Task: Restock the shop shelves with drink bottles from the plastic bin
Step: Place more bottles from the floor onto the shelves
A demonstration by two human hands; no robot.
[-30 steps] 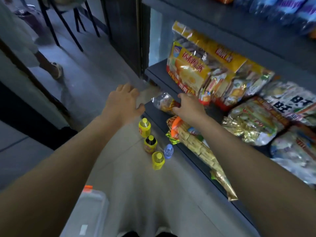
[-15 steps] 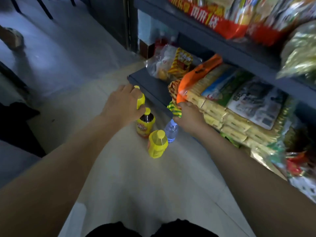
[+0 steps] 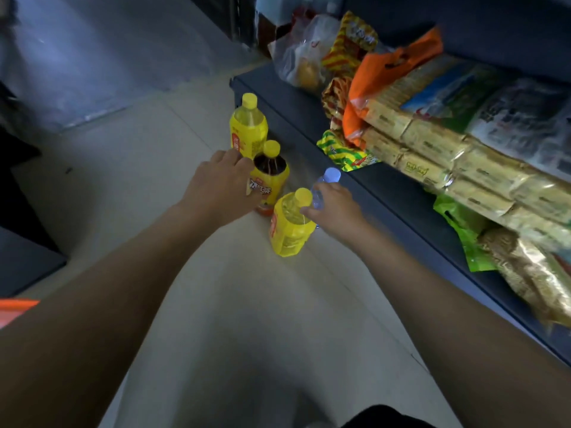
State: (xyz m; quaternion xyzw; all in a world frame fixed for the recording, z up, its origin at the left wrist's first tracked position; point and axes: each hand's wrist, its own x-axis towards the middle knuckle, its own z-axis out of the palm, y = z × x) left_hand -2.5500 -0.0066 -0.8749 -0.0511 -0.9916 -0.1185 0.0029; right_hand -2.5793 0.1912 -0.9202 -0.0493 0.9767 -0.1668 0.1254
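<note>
Four drink bottles stand upright on the tiled floor [image 3: 247,304], close along the front edge of the bottom shelf [image 3: 401,196], with both hands down among them.

We record the left hand [image 3: 222,183] wrapped round the dark tea bottle [image 3: 270,177], fingers curled over its shoulder and thumb on the label. The right hand [image 3: 336,208] has its fingers closed round the small water bottle [image 3: 327,180], and its thumb touches the neck of the near yellow bottle [image 3: 289,227]. The far yellow bottle [image 3: 248,128] stands free, just beyond the tea bottle and near the shelf's left front corner. We note cracker packs [image 3: 448,159], an orange bag [image 3: 392,66] and a clear bag [image 3: 302,57] lying on the shelf, some overhanging its front edge.
</note>
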